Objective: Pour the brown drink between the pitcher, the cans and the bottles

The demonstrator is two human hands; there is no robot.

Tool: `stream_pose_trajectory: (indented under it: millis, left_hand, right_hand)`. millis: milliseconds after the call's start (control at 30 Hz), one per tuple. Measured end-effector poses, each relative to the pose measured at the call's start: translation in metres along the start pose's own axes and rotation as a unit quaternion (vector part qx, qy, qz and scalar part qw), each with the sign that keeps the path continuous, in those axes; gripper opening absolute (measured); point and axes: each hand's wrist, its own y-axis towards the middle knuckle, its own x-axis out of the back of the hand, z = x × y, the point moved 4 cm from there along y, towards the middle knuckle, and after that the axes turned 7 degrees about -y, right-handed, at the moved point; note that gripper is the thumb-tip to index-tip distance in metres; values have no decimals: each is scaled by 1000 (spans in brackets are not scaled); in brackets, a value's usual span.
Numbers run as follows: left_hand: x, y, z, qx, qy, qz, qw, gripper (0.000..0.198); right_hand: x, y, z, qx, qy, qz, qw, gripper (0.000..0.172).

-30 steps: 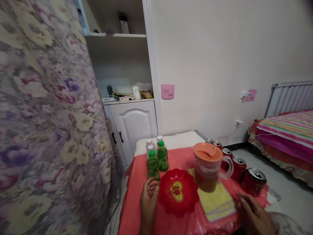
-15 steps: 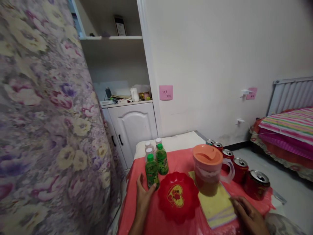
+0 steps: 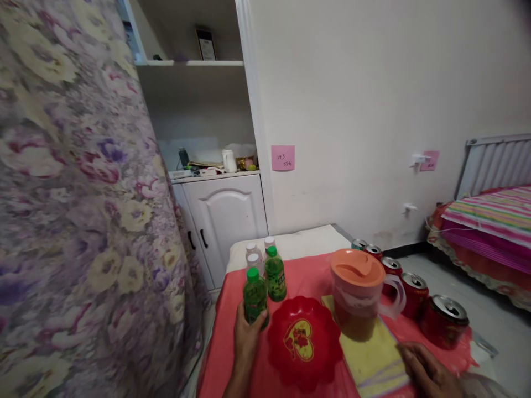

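Note:
My left hand (image 3: pixel 248 337) is wrapped round the lower part of a green drink bottle (image 3: pixel 254 296), its thumb on the near right side. The bottle stands upright with its green cap on. Just behind is a second green bottle (image 3: pixel 275 276). To the right of my left hand lies a red scalloped plate (image 3: pixel 286 359) with a yellow heart pattern. My right hand (image 3: pixel 431 369) rests with curled fingers beside the right edge of a folded yellow cloth (image 3: pixel 373 362); I see nothing held in it. A clear pitcher (image 3: pixel 355 307) with an orange lid stands on the cloth.
Several drink cans (image 3: pixel 444 323) line the table's right side. Clear bottles with white caps (image 3: pixel 254 260) stand behind the green ones. A red cover (image 3: pixel 302 271) lies over the table. A floral curtain (image 3: pixel 91 221) hangs at left, and a bed (image 3: pixel 489 221) is at far right.
My left hand has closed round the nearer green bottle; before, its fingers were spread beside it. The right hand keeps its place by the cloth. The view has shifted slightly.

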Motion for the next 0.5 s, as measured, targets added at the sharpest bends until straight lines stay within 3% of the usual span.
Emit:
stream_pose_trajectory:
  millis: [167,300,400,500]
  left_hand:
    - [15,-29,-28,-29,67,-26,997,66]
    - [24,-59,-44,-74,133,-15,988,61]
    - [27,-76,-42,-156,184,30,970,56]
    - [24,-91,-39,-293,263,98,914,55]
  right_hand:
    - [-2,3,-9,-13,31,29,999,35]
    - [0,-1,-13,-33,86,19,996,35]
    - [7,-10,-6,-38,70,-9,997,37]
    - [2,-28,21,6,40,25,999,36]
